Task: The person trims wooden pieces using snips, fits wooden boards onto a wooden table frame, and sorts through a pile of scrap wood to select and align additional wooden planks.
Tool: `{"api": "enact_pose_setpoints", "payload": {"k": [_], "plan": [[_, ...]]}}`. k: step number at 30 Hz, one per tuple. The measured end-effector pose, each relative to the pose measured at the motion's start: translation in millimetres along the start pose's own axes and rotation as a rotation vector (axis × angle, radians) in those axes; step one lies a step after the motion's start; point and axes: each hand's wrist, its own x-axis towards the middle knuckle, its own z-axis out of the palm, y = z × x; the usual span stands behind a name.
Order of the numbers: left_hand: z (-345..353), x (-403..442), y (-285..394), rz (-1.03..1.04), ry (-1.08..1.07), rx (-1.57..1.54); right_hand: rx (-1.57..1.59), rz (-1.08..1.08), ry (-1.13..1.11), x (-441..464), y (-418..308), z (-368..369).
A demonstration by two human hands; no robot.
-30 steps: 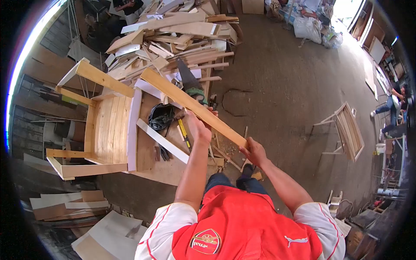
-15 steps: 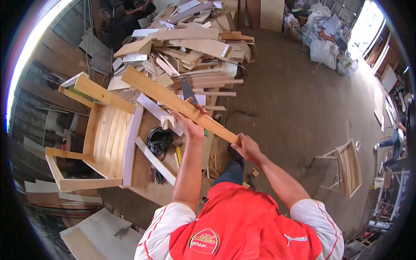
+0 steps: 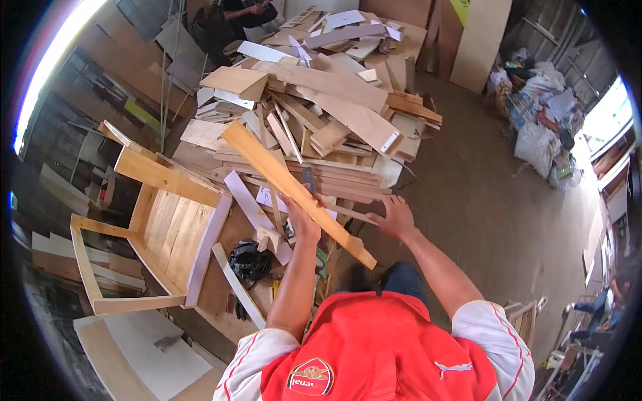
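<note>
My left hand [image 3: 306, 222] is closed around the middle of a long, varnished wooden board [image 3: 271, 170], which slants above the cluttered workbench. Off the board's near end, my right hand [image 3: 396, 218] is open with fingers apart. Its fingertips are beside the end of a thin wooden strip [image 3: 353, 214]; whether they touch it I cannot tell. Beneath the board, partly covered, lies a dark flat blade [image 3: 308, 178]. To the left, a slatted wooden furniture frame [image 3: 168, 224] with legs rests tilted on its side.
Wood offcuts [image 3: 321, 100] are heaped across the bench. A black plastic bag [image 3: 250, 260] and a pale strip [image 3: 237, 286] lie near my left forearm. Filled plastic sacks [image 3: 538, 144] stand at the back right. Another person [image 3: 249, 12] sits beyond the pile.
My right hand has let go of the board's near end and opened to its right. My left hand keeps hold, and the board has tilted more steeply. The camera view has shifted.
</note>
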Motion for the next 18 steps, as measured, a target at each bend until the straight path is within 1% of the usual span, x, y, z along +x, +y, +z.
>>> {"api": "enact_pose_setpoints", "payload": {"k": [2,3,4,5,6,8,10,11,12,13,16,18], "plan": [[5,18,-1,0.008,0.044,0.004,-0.083,-0.045,0.07,53,4,1],[17,21,5,0.027,0.089,0.005,-0.019,-0.075,0.033,79,2,-8],[26,27,6,0.048,0.134,0.005,-0.022,-0.111,0.054,108,5,-9],[16,45,2,0.008,0.113,-0.019,-0.023,-0.147,0.074,136,8,-9],[21,52,2,0.038,0.17,0.009,-0.023,-0.183,0.093,163,12,-8],[38,67,1,0.098,0.289,0.066,-0.068,-0.188,0.108,223,24,1],[29,90,-7,0.104,0.324,0.043,-0.115,-0.219,0.145,282,31,-1],[27,101,-12,0.125,0.346,0.051,-0.139,-0.168,0.052,311,34,-4],[29,105,-16,0.142,0.368,0.062,-0.185,-0.159,0.035,337,37,-6],[40,102,-15,0.168,0.348,0.189,-0.228,-0.144,0.02,363,42,-7],[79,115,-20,0.209,0.462,0.001,-0.33,-0.142,-0.056,424,63,-2],[85,121,-28,0.254,0.458,0.031,-0.426,-0.172,-0.093,449,75,2]]}}
